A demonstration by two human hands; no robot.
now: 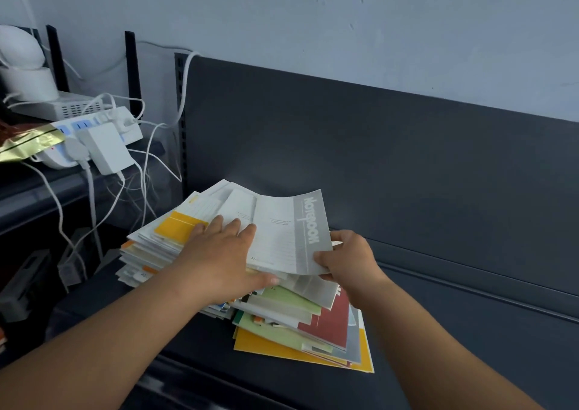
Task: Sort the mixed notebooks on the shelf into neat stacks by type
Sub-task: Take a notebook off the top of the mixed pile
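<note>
My right hand (347, 261) pinches the near right corner of a grey-and-white notebook (282, 231), thumb on top of the cover and the other fingers curled under it. The cover bends upward, so the notebook is raised off the mixed pile (282, 309) beneath. My left hand (219, 254) lies flat on the top of that pile with its fingers (234, 226) straight and spread apart, the tips at the left edge of the raised notebook and the thumb stretched out to the right below it. I cannot tell whether that thumb touches the raised cover. Just left of my fingertips a white notebook with a yellow block (177, 226) lies on top of the heap. Lower down, fanned out toward me, are pale green covers (288, 300), a dark red cover (333, 318) and a yellow cover (275, 347) at the bottom. The whole pile sits on the dark shelf (454, 340), close to its left end, in front of the dark back panel (407, 159). On the next shelf to the left, well apart from the notebooks, a white power strip (125, 127) carries a white adapter (106, 151) with white cables (147, 171) trailing down, and a gold foil packet (28, 146) lies beside it.
</note>
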